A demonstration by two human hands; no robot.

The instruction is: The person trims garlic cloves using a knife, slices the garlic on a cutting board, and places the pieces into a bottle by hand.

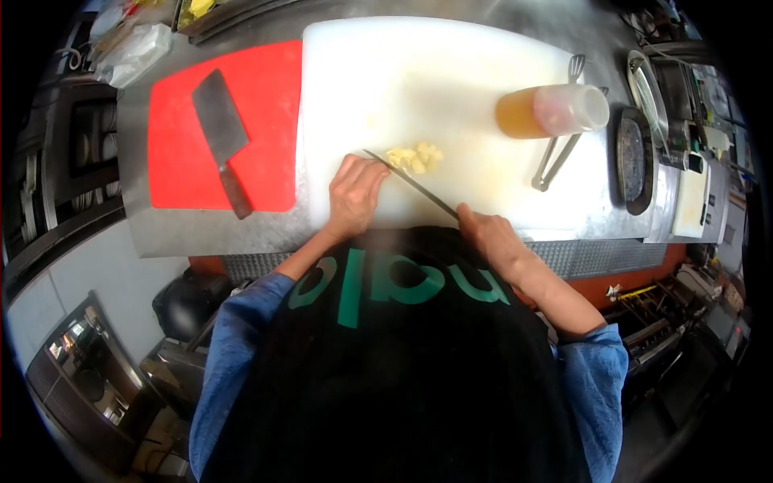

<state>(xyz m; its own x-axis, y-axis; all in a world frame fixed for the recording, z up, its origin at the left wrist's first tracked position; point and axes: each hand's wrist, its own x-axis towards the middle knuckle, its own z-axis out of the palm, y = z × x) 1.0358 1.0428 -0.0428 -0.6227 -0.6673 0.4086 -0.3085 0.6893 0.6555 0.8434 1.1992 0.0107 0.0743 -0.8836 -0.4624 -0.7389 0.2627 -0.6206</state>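
Note:
A knife [419, 188] slants over the white cutting board [362, 64], its tip up by my left hand. Its handle end is in my right hand [487, 236], which is closed round it at the board's near edge. My left hand [354, 191] has its fingers curled together beside the blade's tip. Whatever its fingertips may hold is too small to make out. Just beyond the blade lies a small heap of pale yellow pieces [419, 158], close to the left fingertips.
A cleaver [219, 117] rests on a red board [173, 145] at the left. Toward the right, a container of amber liquid [519, 113] stands near metal tongs [555, 165]. An oval dark tray [634, 161] is further right. Plastic bags [137, 52] lie at the upper left.

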